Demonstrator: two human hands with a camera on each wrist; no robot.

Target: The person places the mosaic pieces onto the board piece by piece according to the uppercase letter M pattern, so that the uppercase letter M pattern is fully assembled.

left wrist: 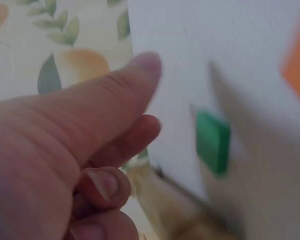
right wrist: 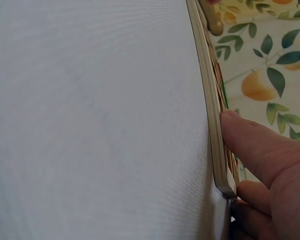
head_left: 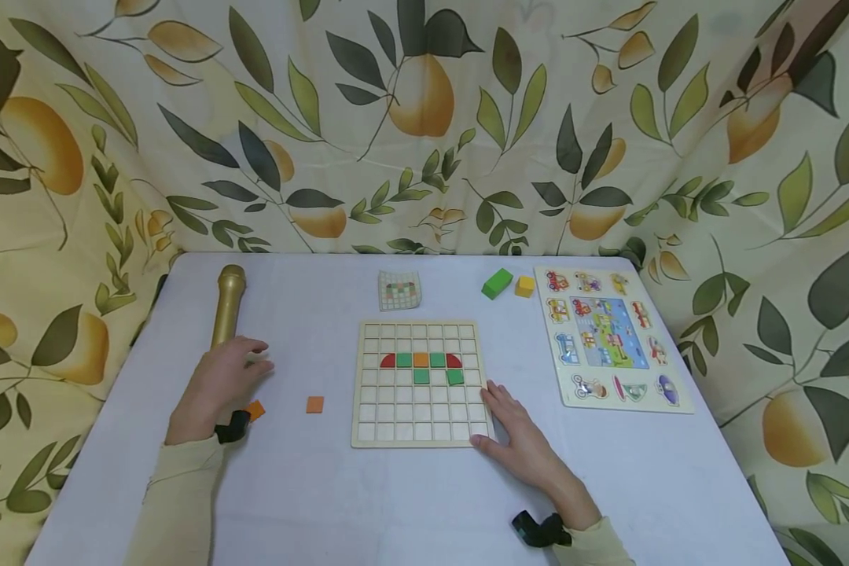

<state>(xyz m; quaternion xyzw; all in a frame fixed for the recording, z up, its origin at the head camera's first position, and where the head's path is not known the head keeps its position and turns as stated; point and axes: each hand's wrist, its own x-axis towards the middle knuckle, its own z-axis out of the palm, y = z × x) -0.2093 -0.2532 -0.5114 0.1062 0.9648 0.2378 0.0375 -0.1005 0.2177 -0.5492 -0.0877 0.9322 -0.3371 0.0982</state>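
Observation:
My left hand (head_left: 219,385) hovers at the left of the table with its fingers loosely bent, beside a gold microphone-like stick (head_left: 229,303). In the left wrist view, a green tile (left wrist: 211,142) shows just off the fingertips, with nothing between thumb and fingers. My right hand (head_left: 527,448) rests on the right edge of a wooden grid board (head_left: 396,409), its thumb near the front corner. On the board sit red quarter-rounds (head_left: 388,361), green squares (head_left: 420,376) and an orange square (head_left: 420,359). One green tile (head_left: 455,376) lies tilted across its cell.
Two orange tiles (head_left: 314,405) lie left of the board, one partly behind the left wrist. A small pattern card (head_left: 399,291) sits behind it. A green block (head_left: 497,284), a yellow block (head_left: 525,286) and a picture puzzle board (head_left: 566,393) are at the right.

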